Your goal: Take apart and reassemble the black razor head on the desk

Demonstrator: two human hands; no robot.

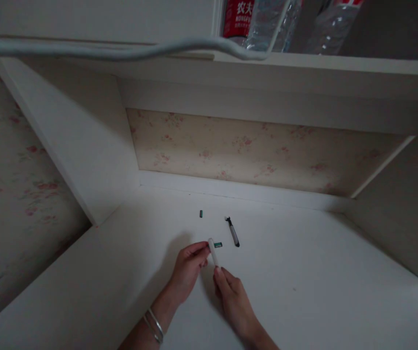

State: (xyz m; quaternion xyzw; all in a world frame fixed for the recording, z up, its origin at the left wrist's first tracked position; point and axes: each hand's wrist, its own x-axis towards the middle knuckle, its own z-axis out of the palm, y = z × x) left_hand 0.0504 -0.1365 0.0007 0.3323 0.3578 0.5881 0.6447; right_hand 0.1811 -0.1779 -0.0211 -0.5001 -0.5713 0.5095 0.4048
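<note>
A home, by every sign here, and it's the cream wallpaper with pinkish-red flower sprigs [41, 187] that says so first, soft and domestic, running down the left and turning up again behind the furniture! In front of it, a broad, plain white surface [303, 272], boxed in by a flat white upright panel [84, 131] on the left and a shadowed pale one [394, 209] on the right: desk-like household furniture, this. And look up top, a white shelf [321, 65] carrying clear plastic drink bottles with red labels [238, 19], everyday stuff in dim, quiet room light.
</note>
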